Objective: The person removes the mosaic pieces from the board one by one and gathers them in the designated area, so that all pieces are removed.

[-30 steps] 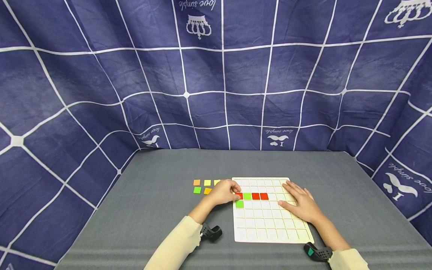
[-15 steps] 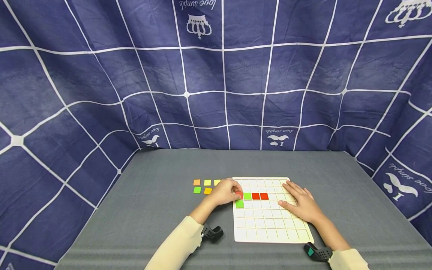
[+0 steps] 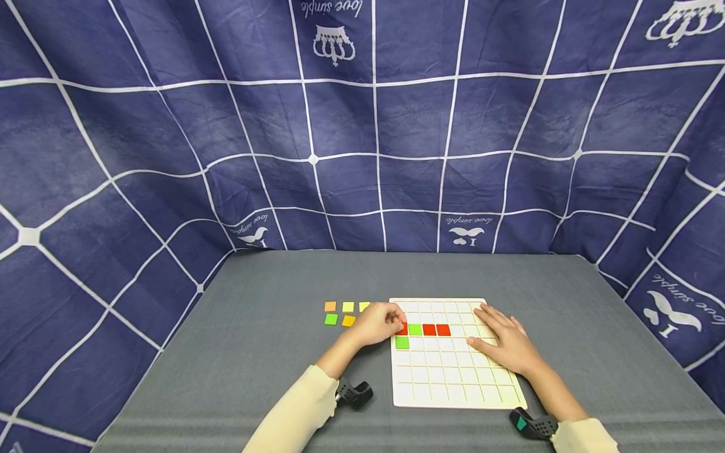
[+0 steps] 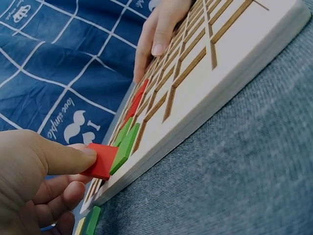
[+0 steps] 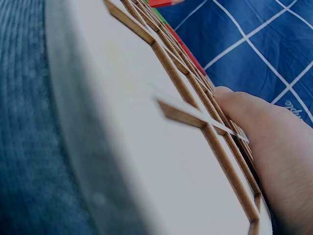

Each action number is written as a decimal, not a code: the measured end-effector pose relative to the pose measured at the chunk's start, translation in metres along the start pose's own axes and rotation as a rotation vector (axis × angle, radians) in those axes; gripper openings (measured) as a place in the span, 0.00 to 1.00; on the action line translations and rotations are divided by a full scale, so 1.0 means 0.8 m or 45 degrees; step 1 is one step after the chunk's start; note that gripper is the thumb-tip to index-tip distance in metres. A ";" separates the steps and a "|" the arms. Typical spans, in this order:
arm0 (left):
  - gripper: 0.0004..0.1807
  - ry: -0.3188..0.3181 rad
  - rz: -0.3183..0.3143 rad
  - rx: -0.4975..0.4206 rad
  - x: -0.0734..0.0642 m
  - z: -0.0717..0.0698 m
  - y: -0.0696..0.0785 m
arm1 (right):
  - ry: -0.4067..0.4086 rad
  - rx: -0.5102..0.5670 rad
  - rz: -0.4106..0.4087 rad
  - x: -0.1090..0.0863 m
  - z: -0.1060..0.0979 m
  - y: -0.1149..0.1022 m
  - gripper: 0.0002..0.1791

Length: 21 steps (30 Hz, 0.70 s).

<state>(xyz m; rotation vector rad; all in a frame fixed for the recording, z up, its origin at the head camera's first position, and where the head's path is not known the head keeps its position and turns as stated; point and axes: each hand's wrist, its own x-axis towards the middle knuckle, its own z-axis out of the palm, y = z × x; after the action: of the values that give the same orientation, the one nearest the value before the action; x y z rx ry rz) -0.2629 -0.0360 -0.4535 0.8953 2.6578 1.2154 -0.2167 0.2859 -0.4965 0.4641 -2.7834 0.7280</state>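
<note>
My left hand [image 3: 374, 325] pinches a red square tile [image 4: 103, 162] between thumb and fingers at the left edge of a pale wooden grid board [image 3: 436, 395]. In the left wrist view that tile is tilted, raised from the grid beside a green tile [image 4: 125, 148]. Along the same row in the head view lie another green tile [image 3: 415, 329] and two red tiles, the nearer one [image 3: 429, 329] touching its neighbour [image 3: 443, 329]. My right hand [image 3: 506, 345] rests on the board's right side with fingers spread; only its thumb [image 5: 254, 117] shows clearly in the right wrist view.
Several loose tiles lie left of the board on the grey cloth [image 3: 272, 352], among them an orange one [image 3: 330, 306], a yellow one [image 3: 348, 306] and a green one [image 3: 331, 319]. My left hand partly covers that group. A blue checked curtain [image 3: 413, 182] hangs behind.
The red tile in my left fingers has changed its tilt slightly, looking paler half a second ago and deeper red now. My right hand and the board have stayed still.
</note>
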 end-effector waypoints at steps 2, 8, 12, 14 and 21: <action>0.04 0.010 0.004 -0.004 0.000 0.001 -0.002 | 0.002 0.002 0.000 0.000 0.000 0.000 0.41; 0.04 0.058 0.030 -0.002 -0.001 -0.003 -0.005 | 0.006 0.006 -0.001 -0.001 0.001 0.000 0.41; 0.03 0.079 0.019 -0.002 -0.003 -0.010 -0.006 | 0.004 0.006 0.000 -0.001 0.001 0.001 0.41; 0.03 0.086 0.019 -0.004 -0.004 -0.013 -0.008 | 0.004 0.006 -0.001 -0.001 0.001 0.001 0.41; 0.03 0.097 0.013 0.010 -0.008 -0.021 -0.013 | 0.008 0.000 -0.001 -0.001 0.000 0.001 0.41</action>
<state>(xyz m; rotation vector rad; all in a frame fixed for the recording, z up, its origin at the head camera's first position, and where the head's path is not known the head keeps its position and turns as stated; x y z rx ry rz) -0.2676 -0.0561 -0.4510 0.8820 2.7213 1.2671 -0.2160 0.2865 -0.4971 0.4626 -2.7774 0.7284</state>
